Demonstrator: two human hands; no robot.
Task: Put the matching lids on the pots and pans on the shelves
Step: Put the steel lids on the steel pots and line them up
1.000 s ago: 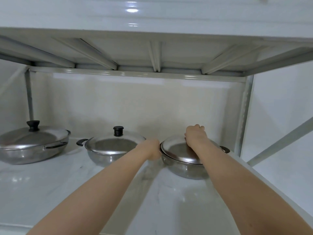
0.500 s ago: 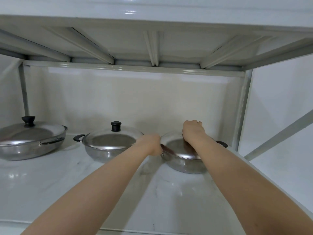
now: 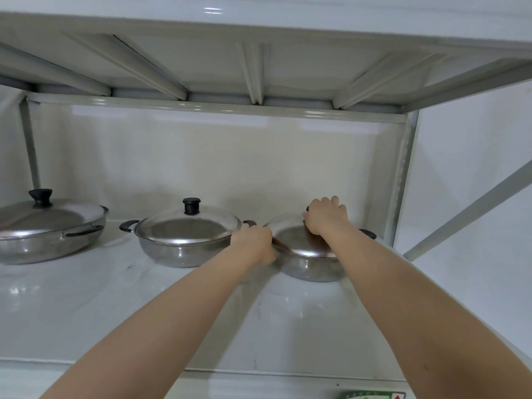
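Three steel pots stand in a row on the white shelf (image 3: 86, 306). On the right pot (image 3: 312, 267) lies a steel lid (image 3: 290, 237). My right hand (image 3: 325, 216) is closed over the lid's knob, which is hidden under it. My left hand (image 3: 254, 243) grips the right pot's left handle at the rim. The middle pot (image 3: 178, 251) carries a glass lid (image 3: 187, 227) with a black knob. The left pan (image 3: 43, 240) wears a steel lid (image 3: 49, 213) with a black knob.
The underside of the upper shelf (image 3: 259, 67) hangs low overhead. A metal upright (image 3: 403, 180) stands just right of the right pot, with a diagonal brace (image 3: 466, 211) beyond it. The wall closes off the back.
The view has shifted slightly, so the pots sit a little higher and more to the left in the frame. Both hands stay on the right pot and its lid.
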